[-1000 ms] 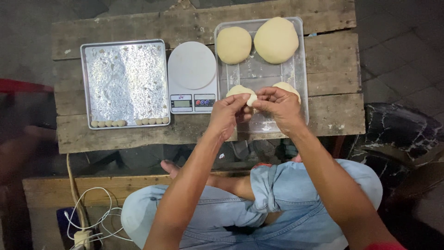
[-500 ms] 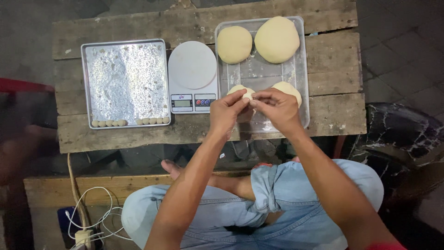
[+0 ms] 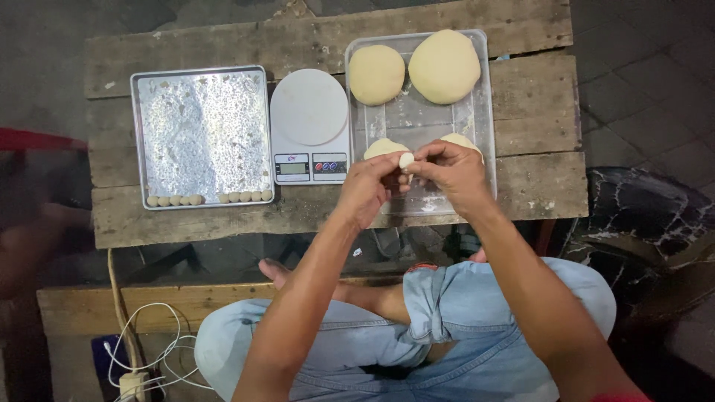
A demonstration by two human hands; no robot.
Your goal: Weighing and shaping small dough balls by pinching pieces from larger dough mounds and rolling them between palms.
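both hands meet over the near edge of the clear tray point(image 3: 484, 112) on the wooden counter point(image 3: 536, 179). the left hand point(image 3: 366, 187) and right hand point(image 3: 447, 173) pinch one small dough bit point(image 3: 407, 160) between their fingertips, each grip closed narrow on it, held just above the tray's front part. under the hands lie two dough lumps, one point(image 3: 381, 147) beside the left fingers and one point(image 3: 458, 139) partly hidden behind the right hand. at the far end of the tray sit two bigger dough rounds, a smaller one point(image 3: 377, 74) and a larger one point(image 3: 445, 66), near each other.

left of the tray, touching or just beside it, stands a white scale point(image 3: 310, 125) with a bare round plate. further left is a metal pan point(image 3: 201, 134), dusted with flour, with a row of small dough balls point(image 3: 208, 198) along its near edge. below the counter are the person's knees in blue jeans, and white cables point(image 3: 134, 350) lie on the floor at lower left.
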